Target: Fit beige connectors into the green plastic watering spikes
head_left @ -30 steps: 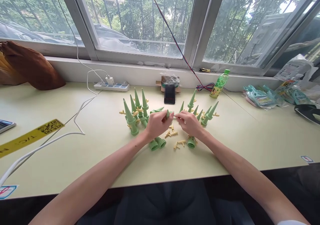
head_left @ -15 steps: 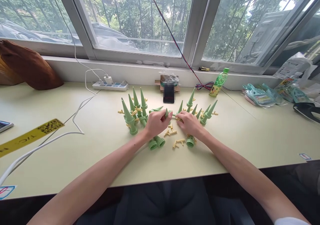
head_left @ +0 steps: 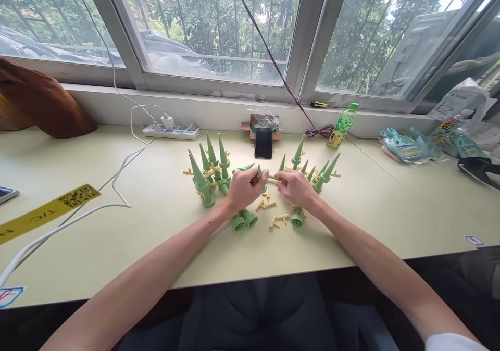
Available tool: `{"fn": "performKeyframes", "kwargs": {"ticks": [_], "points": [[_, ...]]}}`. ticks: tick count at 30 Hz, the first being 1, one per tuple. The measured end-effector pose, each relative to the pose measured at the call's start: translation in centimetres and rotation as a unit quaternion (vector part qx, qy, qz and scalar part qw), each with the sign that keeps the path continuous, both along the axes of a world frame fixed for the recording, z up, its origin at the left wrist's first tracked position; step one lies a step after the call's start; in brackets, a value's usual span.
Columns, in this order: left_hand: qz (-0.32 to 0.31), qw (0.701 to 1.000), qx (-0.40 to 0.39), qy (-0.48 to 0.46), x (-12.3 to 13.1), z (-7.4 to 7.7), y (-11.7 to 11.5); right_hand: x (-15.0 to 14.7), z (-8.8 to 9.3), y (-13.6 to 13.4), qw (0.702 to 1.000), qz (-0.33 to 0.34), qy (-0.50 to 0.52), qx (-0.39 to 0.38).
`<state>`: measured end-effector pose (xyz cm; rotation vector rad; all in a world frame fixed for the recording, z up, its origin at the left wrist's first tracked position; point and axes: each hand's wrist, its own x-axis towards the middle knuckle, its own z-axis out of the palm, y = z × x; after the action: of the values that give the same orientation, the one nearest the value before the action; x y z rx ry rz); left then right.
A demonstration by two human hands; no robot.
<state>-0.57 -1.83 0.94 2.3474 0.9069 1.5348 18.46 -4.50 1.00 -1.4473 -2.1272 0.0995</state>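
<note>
My left hand [head_left: 245,188] is closed around a green plastic plant-watering spike [head_left: 259,172], whose pointed tip shows above the thumb. Close by on the right, my right hand [head_left: 292,185] has its thumb and fingertips pinched together beside a thin green piece; what they grip is too small to make out. Small yellow valve pieces [head_left: 269,204] lie scattered on the table below and between the hands. Several green spikes with yellow valves [head_left: 201,182] stand to the left. More green spikes [head_left: 322,176] stand on the right, partly behind my right hand. Green threaded sockets [head_left: 239,223] lie near my left wrist.
A phone [head_left: 263,143] leans on a small box at the back. A green-capped bottle [head_left: 342,126] and a power strip [head_left: 172,131] stand along the window wall. Bagged teal items [head_left: 408,145] lie at right; a white cable [head_left: 117,184] crosses the left side.
The view has shifted slightly. My right fingertips have moved a little at the thin green piece; my left hand keeps its hold on the spike.
</note>
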Motion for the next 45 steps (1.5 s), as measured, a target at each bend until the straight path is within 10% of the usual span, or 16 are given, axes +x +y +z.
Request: {"fn": "performKeyframes", "kwargs": {"ticks": [17,45], "points": [[-0.012,0.997,-0.067,-0.037,0.13,0.50,-0.08,-0.12,-0.83,0.01,0.986,0.164,0.007,-0.040],[-0.029,0.979,-0.195,-0.056,0.00,0.53,0.41,-0.25,-0.74,0.07,0.991,0.121,-0.045,-0.026]]}}
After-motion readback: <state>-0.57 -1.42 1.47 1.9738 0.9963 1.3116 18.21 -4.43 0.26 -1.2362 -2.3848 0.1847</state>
